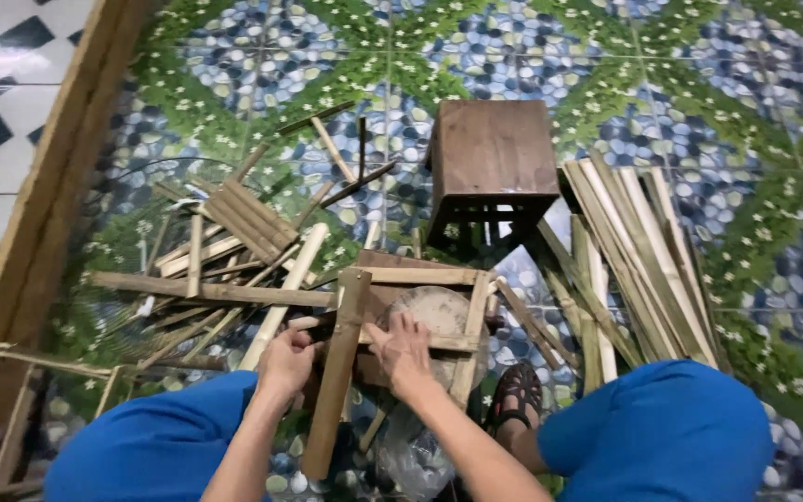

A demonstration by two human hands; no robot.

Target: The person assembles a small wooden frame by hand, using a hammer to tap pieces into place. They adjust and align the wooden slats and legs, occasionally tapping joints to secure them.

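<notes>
The left hand (285,363) is curled closed around the near end of a short bamboo slat, just left of a long upright slat (338,372) that runs from the frame down toward the person's knees. The right hand (403,349) lies flat with fingers spread, pressing a crosspiece of the bamboo frame (420,277) against the round wooden block (439,311) beneath it; it presses rather than clasps. The frame sits directly ahead of both hands, on the block and over the pebble-patterned floor (745,84). The split strips look light, stiff and springy, with likely sharp edges and smooth outer skin that may slip, so the flat faces near the joints seem the safest hold. Beyond the right hand stands a dark wooden stool (493,153); more slats (634,251) lie to its right, and offcuts (234,223) beyond the left hand.
</notes>
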